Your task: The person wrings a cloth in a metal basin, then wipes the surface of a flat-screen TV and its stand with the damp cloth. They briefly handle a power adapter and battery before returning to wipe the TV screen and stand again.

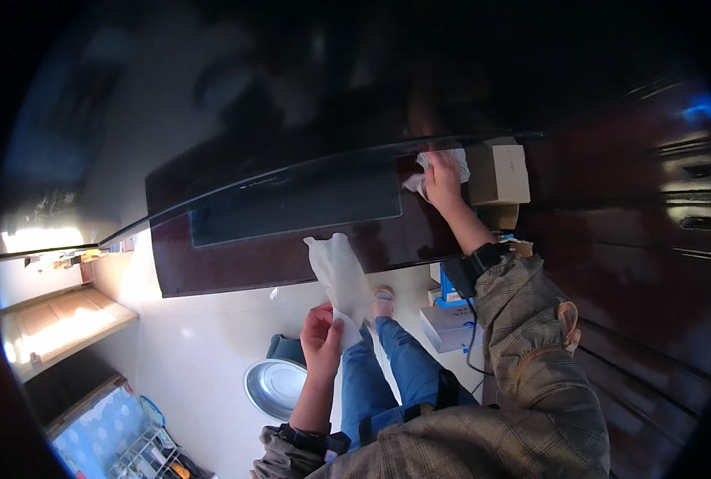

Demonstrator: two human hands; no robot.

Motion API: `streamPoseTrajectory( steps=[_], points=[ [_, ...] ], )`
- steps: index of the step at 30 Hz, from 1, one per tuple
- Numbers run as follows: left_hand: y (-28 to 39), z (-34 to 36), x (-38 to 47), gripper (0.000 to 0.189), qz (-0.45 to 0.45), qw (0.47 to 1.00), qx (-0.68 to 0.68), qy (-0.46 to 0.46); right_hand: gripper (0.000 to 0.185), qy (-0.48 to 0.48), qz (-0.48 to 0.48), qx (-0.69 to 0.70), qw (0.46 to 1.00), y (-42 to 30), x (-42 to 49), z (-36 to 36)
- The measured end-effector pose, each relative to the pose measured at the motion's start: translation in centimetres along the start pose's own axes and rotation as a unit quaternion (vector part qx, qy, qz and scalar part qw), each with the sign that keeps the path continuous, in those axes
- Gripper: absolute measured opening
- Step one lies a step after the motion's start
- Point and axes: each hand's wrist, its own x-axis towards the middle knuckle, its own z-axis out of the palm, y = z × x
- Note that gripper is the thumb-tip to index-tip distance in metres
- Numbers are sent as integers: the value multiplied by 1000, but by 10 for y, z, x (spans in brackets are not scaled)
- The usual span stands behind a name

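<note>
My left hand pinches a thin white tissue by its lower end, above the floor. The sheet rises limp and unfolded from the fingers, its far end in front of the dark red cabinet top. At the right end of that top, my right hand presses on a crumpled white tissue. It is close to the lower edge of a large glossy black screen, which mirrors the arm. I cannot tell whether the tissue touches the screen. A dark glass-like panel is set into the cabinet top.
A cardboard box stands just right of my right hand. Dark red drawers line the right side. On the floor are a metal basin and a white box. A wooden ledge juts out at left, above a wire rack.
</note>
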Motion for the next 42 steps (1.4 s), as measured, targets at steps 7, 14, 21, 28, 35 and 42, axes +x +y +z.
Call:
streamPoseTrajectory(
  steps=[7, 14, 21, 28, 35, 42],
  points=[
    [-11, -21, -9, 8, 6, 998, -33, 55, 53, 17, -86, -21, 996, -76, -45, 39],
    [-17, -52, -15, 12, 18, 992, -48, 112, 49, -37, -145, -63, 987, -168, -19, 106],
    [-25, -74, -24, 14, 22, 989, -63, 134, 55, -119, -267, 50, 955, -175, -36, 98],
    [-26, -95, -30, 14, 29, 984, -114, 135, 61, -9, -75, -161, 984, -134, -36, 69],
    [-18, -149, -33, 14, 25, 980, -125, 156, 59, -72, -216, -76, 971, -261, -45, 164],
    [-6, -213, -28, 13, 46, 974, -117, 191, 43, -112, -335, -8, 936, -351, -6, 242]
  ],
)
